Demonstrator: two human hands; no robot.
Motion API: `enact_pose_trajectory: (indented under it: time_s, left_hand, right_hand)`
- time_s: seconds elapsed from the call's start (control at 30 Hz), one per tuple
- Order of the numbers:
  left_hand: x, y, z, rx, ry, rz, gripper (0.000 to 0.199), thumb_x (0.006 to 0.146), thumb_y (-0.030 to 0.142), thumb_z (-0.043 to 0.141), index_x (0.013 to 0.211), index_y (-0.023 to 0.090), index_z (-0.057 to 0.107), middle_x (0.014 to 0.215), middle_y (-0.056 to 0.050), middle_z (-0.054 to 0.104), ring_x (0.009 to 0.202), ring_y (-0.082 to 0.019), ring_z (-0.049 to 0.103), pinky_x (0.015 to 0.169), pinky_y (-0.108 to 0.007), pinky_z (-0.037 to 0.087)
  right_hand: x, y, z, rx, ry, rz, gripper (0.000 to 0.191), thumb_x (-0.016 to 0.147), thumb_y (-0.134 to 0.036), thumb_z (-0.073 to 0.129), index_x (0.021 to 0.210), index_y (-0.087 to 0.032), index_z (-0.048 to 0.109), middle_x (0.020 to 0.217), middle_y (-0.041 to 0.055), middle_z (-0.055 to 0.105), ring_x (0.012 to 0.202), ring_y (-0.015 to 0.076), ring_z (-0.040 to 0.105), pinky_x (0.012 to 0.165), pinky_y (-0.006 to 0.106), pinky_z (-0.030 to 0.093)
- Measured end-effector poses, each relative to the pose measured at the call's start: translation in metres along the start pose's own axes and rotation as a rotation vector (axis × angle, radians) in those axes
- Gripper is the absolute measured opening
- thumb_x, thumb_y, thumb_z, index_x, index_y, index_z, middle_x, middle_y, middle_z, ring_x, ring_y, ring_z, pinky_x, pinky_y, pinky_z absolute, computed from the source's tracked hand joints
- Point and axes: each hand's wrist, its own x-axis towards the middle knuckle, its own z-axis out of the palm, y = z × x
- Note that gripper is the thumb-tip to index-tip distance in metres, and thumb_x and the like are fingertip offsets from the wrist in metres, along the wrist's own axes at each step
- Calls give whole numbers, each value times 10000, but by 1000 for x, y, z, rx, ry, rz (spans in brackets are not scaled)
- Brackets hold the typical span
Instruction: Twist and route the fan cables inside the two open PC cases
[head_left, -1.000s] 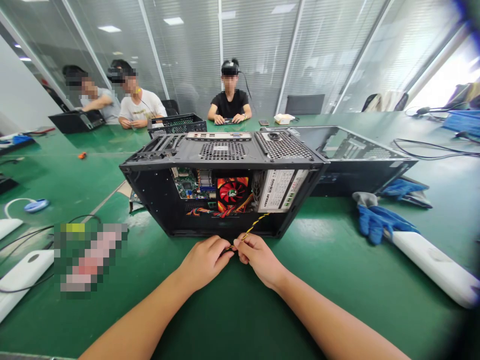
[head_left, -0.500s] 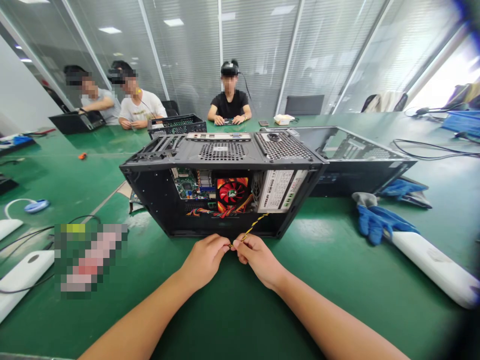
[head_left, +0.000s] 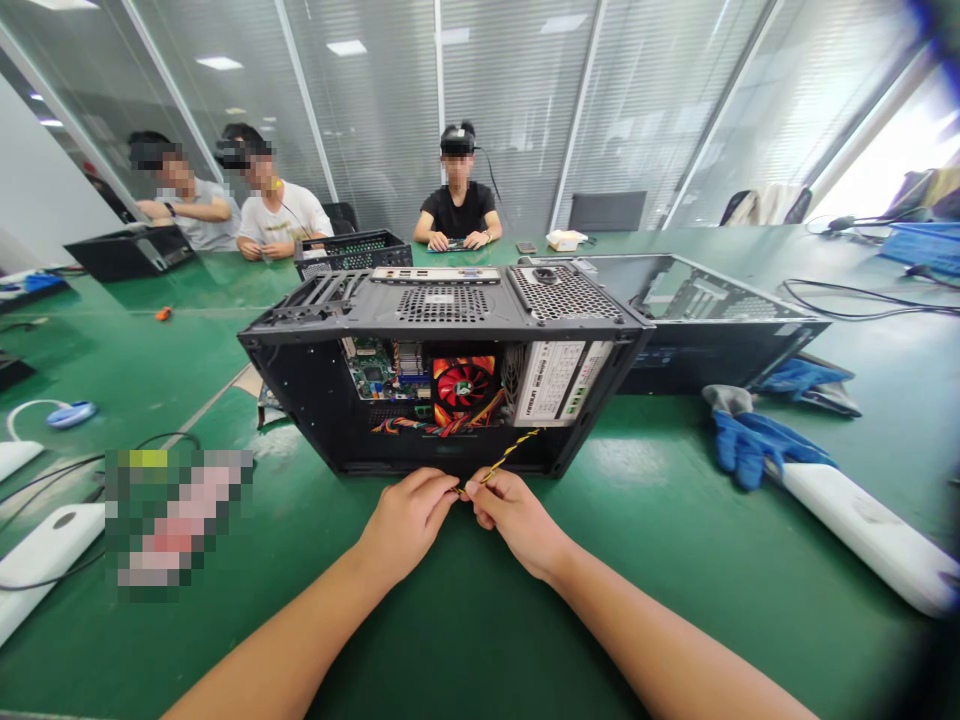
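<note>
A black computer case (head_left: pixel 442 300) lies on the green table, its open side facing me. Inside are a red fan (head_left: pixel 463 388), a green circuit board (head_left: pixel 371 370) and a white-labelled power supply (head_left: pixel 557 385). From below the power supply a twisted yellow and black cable (head_left: pixel 512 449) runs out towards me. In front of the case, my left hand (head_left: pixel 411 520) pinches the cable near its end, and my right hand (head_left: pixel 511 515) pinches it close beside. The fingertips hide the cable's end.
Blue gloves (head_left: pixel 750 440) and a white power strip (head_left: pixel 862 530) lie at the right. Behind them stands another open case (head_left: pixel 712 350). Cables and a white strip (head_left: pixel 52 545) are at the left. Three people sit across the table (head_left: pixel 247 560).
At the far left, a person's arm has lifted and the black case there has moved left. My hands have barely moved and still grip the cable.
</note>
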Motion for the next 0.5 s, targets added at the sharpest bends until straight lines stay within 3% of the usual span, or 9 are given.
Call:
enact_pose_trajectory:
  time_s: [0.27,0.5]
  left_hand:
    - [1,2,-2,10,-53,-8,204,951,261,499,1018,196,681,899,-49,683,771,-149,657,721,-263,533]
    - [8,13,-11,-235,-177,-272,252,948,257,458,874,182,687,725,1,634,550,-93,595,533,-198,438]
  right_hand:
    - [0,2,-1,6,-5,-9,338,785,-467,650,672,-173,527,566,-52,420,507,84,368,508,257,271]
    - [0,-1,-2,-41,-13,-8,326,786,-469,649,694,-170,557,561,-48,430,511,90,362,497,256,254]
